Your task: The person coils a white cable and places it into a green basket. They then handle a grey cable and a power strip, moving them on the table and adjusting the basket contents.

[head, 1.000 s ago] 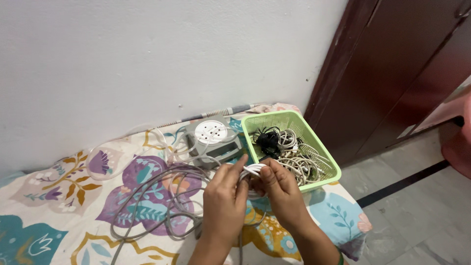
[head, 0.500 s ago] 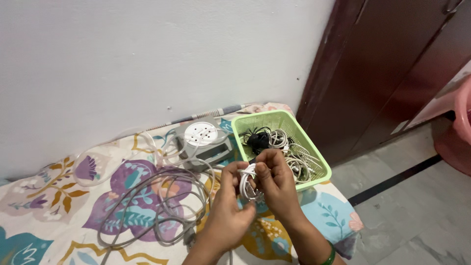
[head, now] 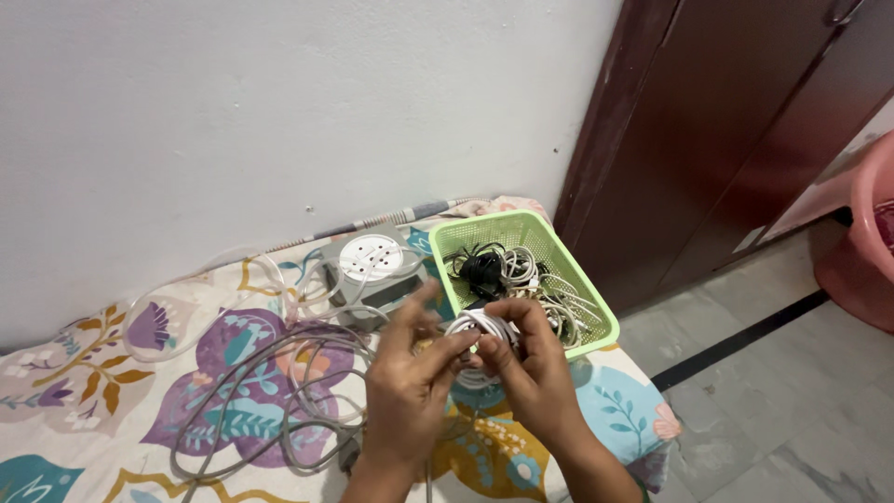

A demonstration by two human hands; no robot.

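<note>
Left hand (head: pixel 410 387) found closed around the near side of a small white cable coil (head: pixel 480 337), thumb and fingers pinching the loops. Right hand (head: pixel 531 368) likewise closed on the same coil from the other side, fingertips (head: pixel 510 321) curled over its top. Coil held between both hands, raised above the bedding, just in front of the green basket's near corner and not yet inside it.

Progress judged as partial. Coil appeared nearly wound into a compact bundle, though whether its end was tucked could not be told. Green basket (head: pixel 596 321) already loaded with several bundled cords, white ones (head: pixel 559 298) and a black one (head: pixel 480 270), suggesting earlier items dealt with. Remaining on the surface: a long grey cable (head: pixel 251 419) sprawled in loose loops to the left of the hands, clear tubing (head: pixel 186 298) trailing towards the wall, and a grey box unit with a round white perforated top (head: pixel 372 265), touching the basket's left side. These judged as outstanding.

Surface noted as a mattress under a floral sheet (head: pixel 84 354), in purple, teal and orange on cream. Plain white wall (head: pixel 279 112) behind; dark brown door (head: pixel 745 140) to the right; grey tiled floor (head: pixel 792 401) with a black strip; pink tub (head: pixel 861 251) at the frame's right edge.
</note>
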